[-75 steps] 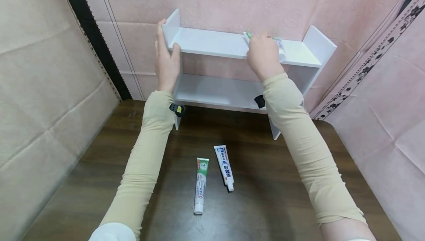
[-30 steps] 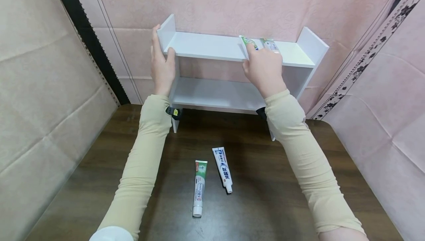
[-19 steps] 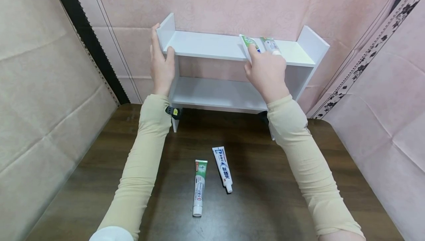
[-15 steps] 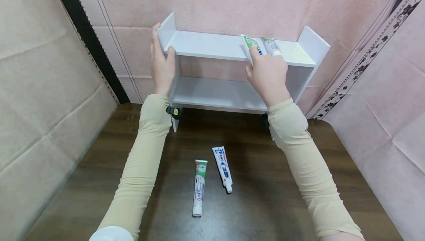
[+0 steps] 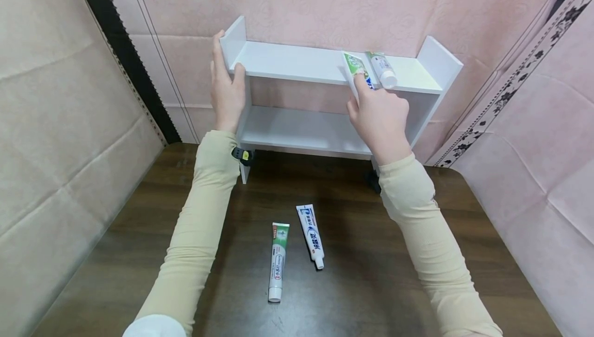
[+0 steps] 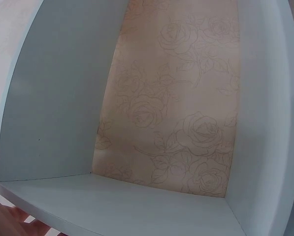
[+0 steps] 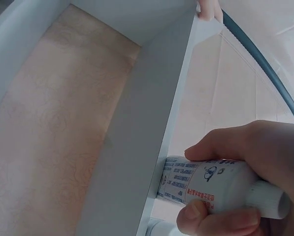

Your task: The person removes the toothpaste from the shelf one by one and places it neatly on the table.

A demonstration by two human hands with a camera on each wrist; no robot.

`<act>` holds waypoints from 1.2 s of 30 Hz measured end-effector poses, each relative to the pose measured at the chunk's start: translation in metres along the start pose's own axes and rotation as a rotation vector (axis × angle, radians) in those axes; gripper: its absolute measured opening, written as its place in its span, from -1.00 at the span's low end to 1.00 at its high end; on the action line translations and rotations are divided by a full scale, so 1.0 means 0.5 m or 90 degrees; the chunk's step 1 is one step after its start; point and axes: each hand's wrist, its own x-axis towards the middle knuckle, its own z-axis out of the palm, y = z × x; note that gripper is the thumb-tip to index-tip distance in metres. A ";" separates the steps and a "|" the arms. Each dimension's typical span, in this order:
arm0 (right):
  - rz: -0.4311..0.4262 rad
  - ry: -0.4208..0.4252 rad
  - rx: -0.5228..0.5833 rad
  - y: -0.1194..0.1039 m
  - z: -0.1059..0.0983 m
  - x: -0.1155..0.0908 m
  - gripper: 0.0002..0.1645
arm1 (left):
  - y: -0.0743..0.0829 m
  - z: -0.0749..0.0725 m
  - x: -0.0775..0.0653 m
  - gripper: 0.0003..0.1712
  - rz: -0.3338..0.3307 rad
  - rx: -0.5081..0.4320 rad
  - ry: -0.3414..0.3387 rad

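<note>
My right hand (image 5: pixel 380 120) grips a green-and-white toothpaste tube (image 5: pixel 354 64), its thumb and fingers on opposite sides. In the right wrist view the capped end of this toothpaste tube (image 7: pixel 225 187) juts out past the shelf's front edge. A second toothpaste tube (image 5: pixel 384 70) lies just right of it on the top board, white cap toward me. My left hand (image 5: pixel 227 89) holds the left side panel of the white two-tier shelf (image 5: pixel 292 61), thumb in front. Only bits of the left fingers (image 6: pixel 23 221) show in the left wrist view.
On the brown table (image 5: pixel 223 296) before the shelf lie a green-and-white toothpaste tube (image 5: pixel 279 262) and a blue-and-white toothpaste tube (image 5: pixel 312 234). Pink patterned cloth (image 5: pixel 325 7) hangs close behind the shelf. The shelf's lower board (image 5: pixel 301 128) sits below the hands.
My right hand has drawn back toward me and slightly right, bringing its toothpaste tube over the top board's front edge. The second tube there is now more exposed. My left hand keeps its hold.
</note>
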 end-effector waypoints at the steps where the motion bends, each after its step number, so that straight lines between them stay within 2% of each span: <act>1: 0.001 0.000 0.001 0.001 0.000 -0.004 -0.65 | -0.001 0.001 0.000 -0.26 -0.001 0.002 0.001; 9: 0.001 0.027 0.007 0.004 0.002 -0.028 -0.59 | -0.002 0.003 0.004 -0.26 0.003 0.003 0.006; 18: -0.006 0.034 -0.006 0.004 0.004 -0.053 -0.51 | -0.003 0.005 0.002 -0.26 0.002 0.003 0.004; 36: -0.029 0.075 0.017 0.020 0.002 -0.094 -0.50 | -0.008 0.006 0.005 -0.25 0.012 -0.006 0.006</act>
